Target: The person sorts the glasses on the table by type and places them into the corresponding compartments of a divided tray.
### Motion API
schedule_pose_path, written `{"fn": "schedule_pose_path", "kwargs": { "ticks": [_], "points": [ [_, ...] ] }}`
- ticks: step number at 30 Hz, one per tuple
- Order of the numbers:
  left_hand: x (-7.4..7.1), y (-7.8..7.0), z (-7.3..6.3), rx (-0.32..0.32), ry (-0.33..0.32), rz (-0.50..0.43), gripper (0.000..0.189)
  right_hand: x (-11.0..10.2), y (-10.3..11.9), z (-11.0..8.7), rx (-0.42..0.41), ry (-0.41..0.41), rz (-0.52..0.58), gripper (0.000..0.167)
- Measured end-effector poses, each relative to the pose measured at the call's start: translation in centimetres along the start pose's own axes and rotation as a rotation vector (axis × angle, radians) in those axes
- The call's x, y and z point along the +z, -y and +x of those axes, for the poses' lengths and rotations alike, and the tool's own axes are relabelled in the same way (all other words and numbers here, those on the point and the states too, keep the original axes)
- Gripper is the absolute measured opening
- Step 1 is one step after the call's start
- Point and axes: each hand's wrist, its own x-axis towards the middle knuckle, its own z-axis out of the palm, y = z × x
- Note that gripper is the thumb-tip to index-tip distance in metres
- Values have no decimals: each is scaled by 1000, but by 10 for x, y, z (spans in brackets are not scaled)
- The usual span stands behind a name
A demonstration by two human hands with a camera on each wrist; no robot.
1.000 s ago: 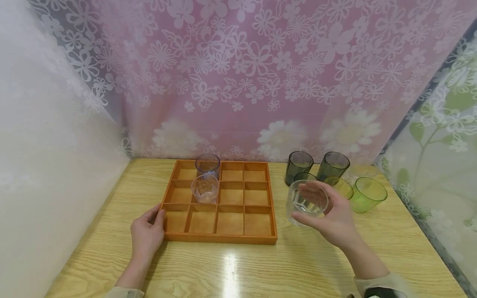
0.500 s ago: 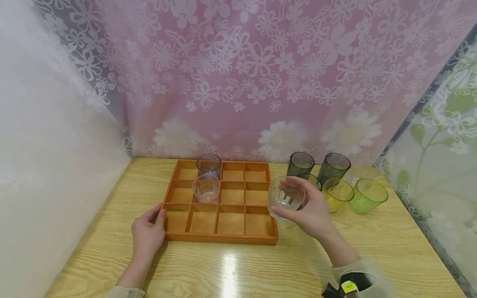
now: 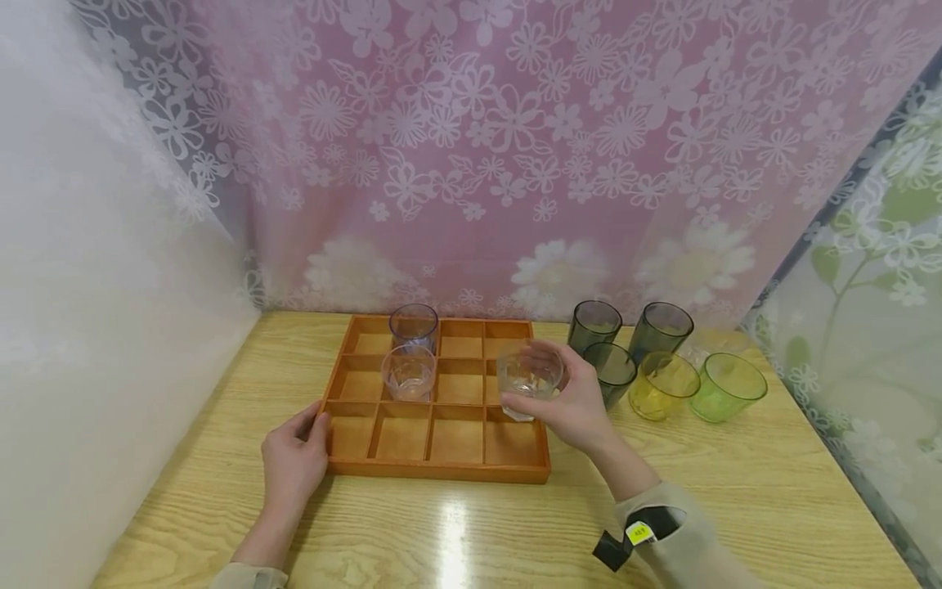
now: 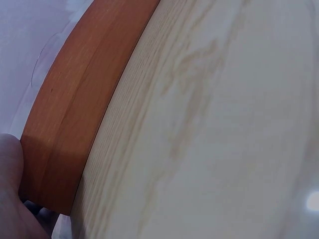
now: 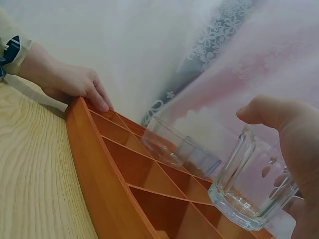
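My right hand (image 3: 574, 405) grips a clear drinking glass (image 3: 524, 388) by its side, held over the right part of the divided wooden tray (image 3: 441, 469). In the right wrist view, the thick faceted base of this glass (image 5: 239, 204) hangs above the compartments, thumb on one side and fingers on the other. My left hand (image 3: 294, 458) holds the tray's left wall near the front corner, thumb over the edge. Two glasses stand in the tray's second column: a bluish-purple one (image 3: 413, 325) in the back row and a clear pinkish one (image 3: 408, 378) in the middle row.
Right of the tray stand three dark grey glasses, one at the back left (image 3: 593, 323), one at the back right (image 3: 661, 334) and one in front (image 3: 612, 372). A yellow glass (image 3: 662, 391) and a green glass (image 3: 728, 388) stand beside them. A pink floral curtain (image 3: 471, 164) hangs behind.
My right hand has carried the clear glass leftward from beside the dark glasses to over the tray's right column. The left hand has stayed on the tray wall.
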Motion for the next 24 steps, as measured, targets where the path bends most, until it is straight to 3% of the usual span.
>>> {"fn": "schedule_pose_path", "kwargs": {
  "ticks": [16, 24],
  "points": [
    [-1, -1, 1, -11, 10, 15, 29, 35, -10, 30, -8, -7, -30, 78],
    [-1, -2, 1, -6, 10, 13, 28, 55, -18, 42, 36, 9, -13, 82]
  ]
}}
